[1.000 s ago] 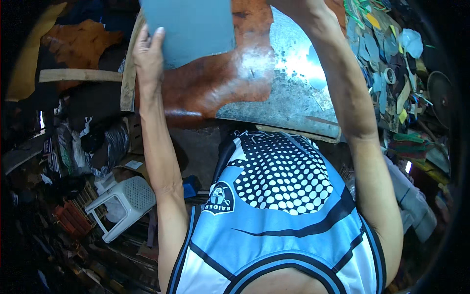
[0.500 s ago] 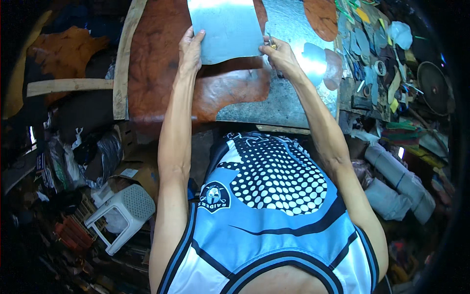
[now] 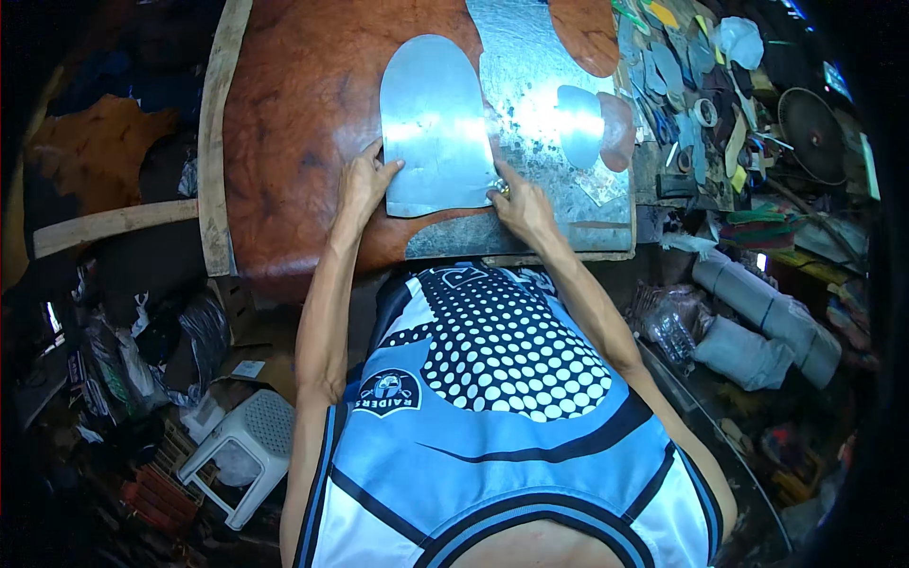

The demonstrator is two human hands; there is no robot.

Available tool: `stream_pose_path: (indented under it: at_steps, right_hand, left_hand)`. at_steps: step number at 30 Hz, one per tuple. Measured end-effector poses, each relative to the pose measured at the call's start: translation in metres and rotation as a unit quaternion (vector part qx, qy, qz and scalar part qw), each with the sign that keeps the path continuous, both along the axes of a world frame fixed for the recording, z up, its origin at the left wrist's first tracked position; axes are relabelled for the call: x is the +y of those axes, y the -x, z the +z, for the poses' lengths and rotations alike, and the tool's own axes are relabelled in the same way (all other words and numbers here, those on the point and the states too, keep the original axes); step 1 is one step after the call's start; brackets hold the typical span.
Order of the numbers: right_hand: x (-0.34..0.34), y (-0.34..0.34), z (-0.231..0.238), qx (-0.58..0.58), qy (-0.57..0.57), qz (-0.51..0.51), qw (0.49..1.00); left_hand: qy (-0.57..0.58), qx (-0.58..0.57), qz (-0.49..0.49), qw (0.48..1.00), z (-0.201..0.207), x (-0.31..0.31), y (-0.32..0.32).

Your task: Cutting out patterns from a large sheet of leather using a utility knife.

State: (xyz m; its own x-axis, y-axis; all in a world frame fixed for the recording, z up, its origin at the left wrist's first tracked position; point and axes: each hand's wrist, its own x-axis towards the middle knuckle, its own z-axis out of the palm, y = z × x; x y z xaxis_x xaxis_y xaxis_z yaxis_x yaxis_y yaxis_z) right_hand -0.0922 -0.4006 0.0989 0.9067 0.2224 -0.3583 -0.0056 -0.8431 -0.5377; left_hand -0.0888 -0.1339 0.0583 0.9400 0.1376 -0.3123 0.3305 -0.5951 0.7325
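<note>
A grey sheet template (image 3: 436, 123), round at its far end and with a slightly curved near edge, lies over the brown leather hide (image 3: 303, 123). My left hand (image 3: 362, 189) grips its left edge near the bottom, thumb on top; the other fingertips are partly hidden. At the lower right corner is my right hand (image 3: 526, 206), closed around a small shiny tool (image 3: 499, 187) whose kind I cannot make out. Its fingers touch the template's edge.
The hide covers much of a metal-topped table (image 3: 530, 123). A smaller rounded template (image 3: 579, 126) and a leather piece (image 3: 617, 133) lie to the right. Beyond them are a tape roll (image 3: 705, 113) and several cut pieces. A plastic stool (image 3: 254, 440) stands lower left.
Both hands have brought the template down and nearer to me, onto the hide. Its rounded far end has come into view. The small tool stays in my right hand.
</note>
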Motion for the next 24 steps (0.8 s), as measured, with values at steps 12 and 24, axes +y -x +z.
stream_pose_path:
  at_steps: [12, 24]
  right_hand:
    - [0.004, -0.005, 0.001, 0.008, -0.006, -0.037, 0.999]
    - [0.038, 0.036, 0.04, 0.012, -0.192, 0.073, 0.978]
  left_hand:
    - [0.0, -0.009, 0.004, 1.0, 0.002, 0.003, -0.005]
    - [0.196, 0.099, 0.069, 0.973, 0.009, 0.073, 0.017]
